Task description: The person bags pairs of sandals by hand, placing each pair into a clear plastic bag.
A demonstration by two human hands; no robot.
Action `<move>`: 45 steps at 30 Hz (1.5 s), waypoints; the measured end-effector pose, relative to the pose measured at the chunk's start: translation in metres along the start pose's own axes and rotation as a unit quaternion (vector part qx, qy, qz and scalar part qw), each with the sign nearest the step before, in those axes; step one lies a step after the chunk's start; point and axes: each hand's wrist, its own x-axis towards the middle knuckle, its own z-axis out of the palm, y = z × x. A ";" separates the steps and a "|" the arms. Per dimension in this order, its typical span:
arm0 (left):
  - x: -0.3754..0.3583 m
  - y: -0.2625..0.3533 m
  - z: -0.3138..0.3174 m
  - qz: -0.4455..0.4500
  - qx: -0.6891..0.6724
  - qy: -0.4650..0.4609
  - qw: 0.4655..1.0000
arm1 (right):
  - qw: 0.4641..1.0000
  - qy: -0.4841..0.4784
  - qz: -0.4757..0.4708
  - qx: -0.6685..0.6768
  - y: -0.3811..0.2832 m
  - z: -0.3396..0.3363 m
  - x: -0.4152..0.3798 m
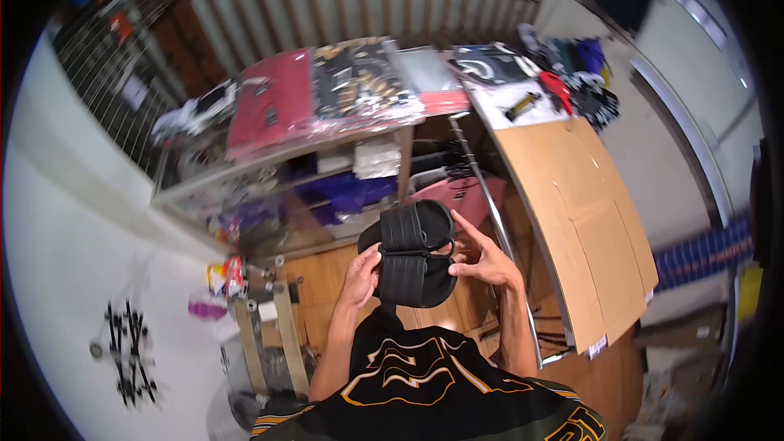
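Observation:
A pair of black slide sandals [404, 227] is held side by side in front of the chest, their wide ribbed straps facing up. My left hand [360, 278] grips the sandals at their left ends, its thumb near the gap between the two. On the right, my right hand [483, 257] has its thumb against the lower sandal and its index finger stretched along the upper one, with the fingers spread. A thin black loop shows between the sandals at their right side.
A glass display case [286, 155] stands ahead with plastic-wrapped clothing [273, 102] on top. A table with a cardboard sheet [584, 220] is at the right, edged by a metal rail [482, 175]. A wooden frame [287, 335] stands at lower left.

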 end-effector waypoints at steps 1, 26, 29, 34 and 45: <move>0.017 -0.001 0.005 -0.018 0.008 -0.022 1.000 | 1.000 0.028 -0.004 0.003 0.003 -0.007 -0.007; 0.359 -0.089 0.275 0.090 0.419 -0.326 0.843 | 0.682 0.729 0.030 0.055 0.073 -0.108 -0.111; 0.403 -0.133 0.319 0.118 0.439 -0.329 0.828 | 0.662 0.748 0.049 -0.020 0.090 -0.132 -0.125; 0.460 -0.192 0.375 0.137 0.497 -0.330 0.790 | 0.660 0.744 0.066 0.075 0.098 -0.163 -0.132; 0.483 -0.236 0.389 0.108 0.523 -0.338 0.775 | 0.704 0.694 0.083 0.127 0.081 -0.179 -0.140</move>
